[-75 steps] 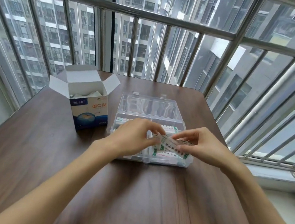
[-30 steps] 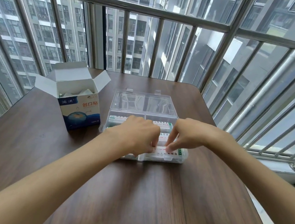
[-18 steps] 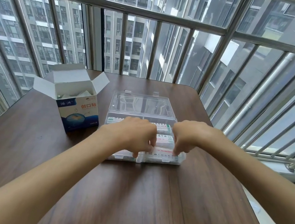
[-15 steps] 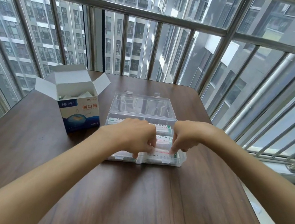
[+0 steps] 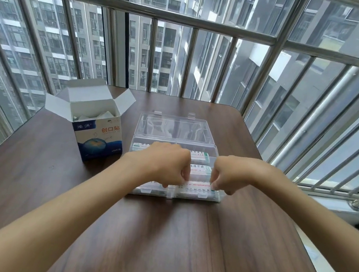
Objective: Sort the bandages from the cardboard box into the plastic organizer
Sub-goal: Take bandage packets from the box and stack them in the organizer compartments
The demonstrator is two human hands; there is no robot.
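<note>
The clear plastic organizer [image 5: 188,196] lies open at the table's middle, its lid [image 5: 175,128] flat behind it. White bandage strips with green print fill its compartments. My left hand [image 5: 167,165] and right hand [image 5: 230,175] hover over the near right compartment with fingers curled down. Between them they pinch the two ends of a small stack of bandages [image 5: 198,184] that lies in that compartment. The cardboard box [image 5: 99,135], blue and white with its flaps open, stands to the left of the organizer, with more white bandages showing inside.
The brown wooden table [image 5: 158,248] ends close behind the organizer at a metal window railing [image 5: 190,19]. Its right edge runs along more railing. Bare wood stretches from the organizer toward me.
The hands held the bandage stack above the organizer 2.5 s ago. They have since lowered it into the near right compartment and stayed there, fingers at its ends.
</note>
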